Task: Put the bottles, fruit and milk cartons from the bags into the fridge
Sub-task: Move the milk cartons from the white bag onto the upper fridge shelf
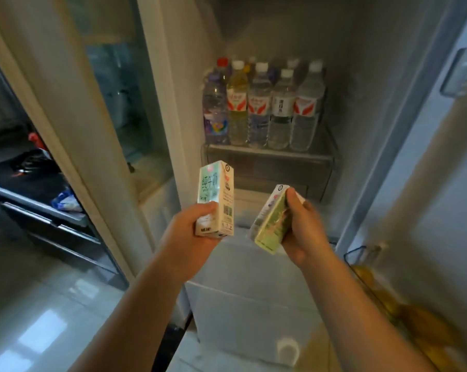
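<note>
Before the open white fridge, the upright white-and-mint cardboard milk carton sits gripped at its base in your left hand. The tilted pale green cardboard milk carton is clasped round its middle by your right hand. Both look light and stiff yet crushable: hold the flat sides. Your forearms extend toward the clear plastic bottles.

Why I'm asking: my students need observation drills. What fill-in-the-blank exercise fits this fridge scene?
1. The left hand holds a milk carton that stands ____.
2. The second carton, gripped by the right hand, is not upright but ____.
3. On the fridge shelf, the leftmost bottle has a ____ cap.

Missing words: upright; tilted; red.
</note>
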`<state>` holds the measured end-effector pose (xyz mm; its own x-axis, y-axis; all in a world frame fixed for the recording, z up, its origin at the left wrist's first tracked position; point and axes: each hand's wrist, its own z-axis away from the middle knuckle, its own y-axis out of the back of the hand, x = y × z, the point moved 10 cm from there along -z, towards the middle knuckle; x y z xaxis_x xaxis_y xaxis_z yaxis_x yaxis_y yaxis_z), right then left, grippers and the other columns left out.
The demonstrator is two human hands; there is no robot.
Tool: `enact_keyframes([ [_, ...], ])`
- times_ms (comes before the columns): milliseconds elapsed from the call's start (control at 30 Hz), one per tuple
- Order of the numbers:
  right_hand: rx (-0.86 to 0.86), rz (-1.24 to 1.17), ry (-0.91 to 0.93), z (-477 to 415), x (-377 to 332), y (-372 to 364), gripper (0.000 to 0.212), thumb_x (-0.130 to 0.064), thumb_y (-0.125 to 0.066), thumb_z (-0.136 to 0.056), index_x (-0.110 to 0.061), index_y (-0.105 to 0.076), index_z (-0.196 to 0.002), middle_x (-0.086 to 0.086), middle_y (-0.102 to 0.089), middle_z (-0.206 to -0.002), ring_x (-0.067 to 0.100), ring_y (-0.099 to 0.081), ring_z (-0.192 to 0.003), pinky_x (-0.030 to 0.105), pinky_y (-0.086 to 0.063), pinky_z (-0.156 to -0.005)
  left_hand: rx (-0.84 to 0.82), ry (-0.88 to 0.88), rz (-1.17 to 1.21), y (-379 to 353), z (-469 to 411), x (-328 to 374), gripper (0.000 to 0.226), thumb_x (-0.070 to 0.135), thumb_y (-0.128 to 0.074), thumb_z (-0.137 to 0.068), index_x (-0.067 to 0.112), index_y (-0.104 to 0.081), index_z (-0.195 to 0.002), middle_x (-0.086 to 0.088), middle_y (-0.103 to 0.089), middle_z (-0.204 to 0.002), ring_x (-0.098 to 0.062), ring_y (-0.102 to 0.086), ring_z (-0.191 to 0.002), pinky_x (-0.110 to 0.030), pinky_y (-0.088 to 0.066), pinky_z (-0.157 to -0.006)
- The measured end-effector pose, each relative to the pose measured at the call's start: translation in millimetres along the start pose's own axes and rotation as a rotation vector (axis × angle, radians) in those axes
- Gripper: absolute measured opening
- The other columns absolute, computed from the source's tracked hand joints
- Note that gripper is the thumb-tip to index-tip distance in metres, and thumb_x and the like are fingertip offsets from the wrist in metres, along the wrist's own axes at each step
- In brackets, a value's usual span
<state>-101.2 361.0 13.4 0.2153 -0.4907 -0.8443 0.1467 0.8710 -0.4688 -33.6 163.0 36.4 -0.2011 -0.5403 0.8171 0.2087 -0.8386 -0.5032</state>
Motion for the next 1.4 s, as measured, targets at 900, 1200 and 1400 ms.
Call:
enact_keyframes([
  [900, -0.137, -0.050, 0.601, -78, -354, -197, 0.045, -0.054, -0.053, -0.096, -0.015, -0.066, -0.113, 0.012, -0.076, -0.081, 0.025, -0.074, -0.068, 0.037, -0.059, -0.058, -0.244, -0.856, -0.401, -255, -119, 337, 0.037, 0.046, -0.070, -0.087, 0.026, -0.064, -0.119, 0.000, -0.075, -0.103, -0.020, -0.074, -0.091, -0.040, -0.062, -0.076],
  [1200, 0.052, 0.183, 0.807, -108, -449, -225, 0.035, -0.031, -0.069, -0.087, -0.014, -0.059, -0.116, 0.012, -0.074, -0.101, 0.029, -0.074, -0.082, 0.046, -0.062, -0.067, -0.282, -0.880, -0.464, -315, -178, 405, 0.035, 0.040, -0.072, -0.089, 0.020, -0.063, -0.117, -0.001, -0.074, -0.102, -0.018, -0.074, -0.087, -0.035, -0.062, -0.067],
  [1400, 0.064, 0.329, 0.838, -143, -485, -228, 0.027, -0.030, -0.071, -0.089, -0.016, -0.062, -0.110, 0.011, -0.075, -0.097, 0.032, -0.074, -0.085, 0.054, -0.059, -0.079, -0.398, -0.729, -0.518, -361, -221, 412, 0.038, 0.025, -0.073, -0.090, 0.017, -0.053, -0.122, -0.007, -0.075, -0.099, -0.022, -0.076, -0.081, -0.042, -0.063, -0.069],
])
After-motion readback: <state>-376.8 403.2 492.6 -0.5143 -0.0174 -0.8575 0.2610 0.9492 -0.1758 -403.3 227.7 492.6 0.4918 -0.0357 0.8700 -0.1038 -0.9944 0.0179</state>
